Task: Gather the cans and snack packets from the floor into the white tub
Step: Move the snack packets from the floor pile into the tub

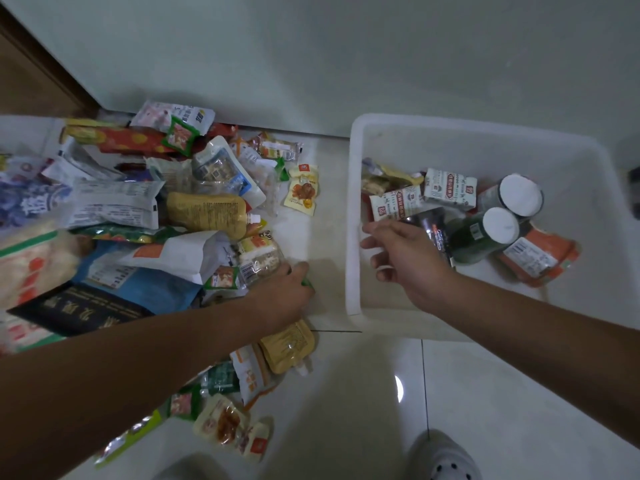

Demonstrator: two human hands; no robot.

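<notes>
The white tub [485,147] stands on the floor at the right. In it lie two dark green cans with white lids [485,233], two white-and-red packets [450,188], an orange packet [540,258] and a dark wrapper [433,226]. My right hand [405,258] hovers over the tub's left side, fingers apart, holding nothing. A big pile of snack packets [138,209] covers the floor at the left. At the pile's right edge my left hand [287,292] is curled around a small green packet [307,285], mostly hidden by the fingers.
The pale wall runs behind the tub and pile, with a brown door frame [45,64] at the top left. Two yellow spout pouches [287,344] lie near my left arm. My foot in a white perforated slipper [446,459] stands on the glossy tiles below the tub.
</notes>
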